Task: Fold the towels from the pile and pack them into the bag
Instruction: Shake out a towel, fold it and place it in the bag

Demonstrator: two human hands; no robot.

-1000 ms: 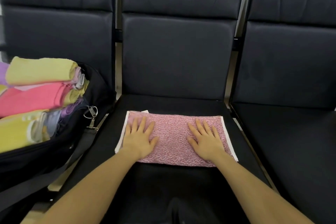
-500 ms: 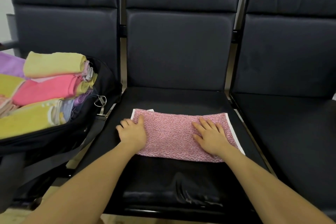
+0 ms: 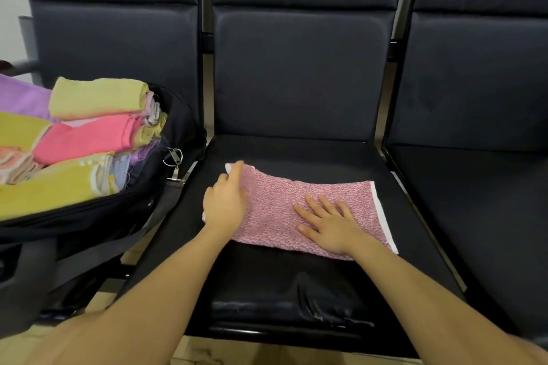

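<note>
Towel: your pink towel lies folded into a long strip across the middle seat of the bench, white edging showing at its right end and far left corner.
Left hand: your left hand sits at the strip's 9 o'clock end, fingers reaching to the far corner; whether they pinch the edge or only rest on it, you cannot tell from here.
Right hand: your right hand lies flat on the strip toward its 3 o'clock half, fingers straight and spread, pressing the cloth down.
Bag: the black bag stands on the seat at 9 o'clock from the towel, unzipped, near but apart from it.
Bag contents: folded towels in yellow, pink and purple fill it to the rim.
</note>
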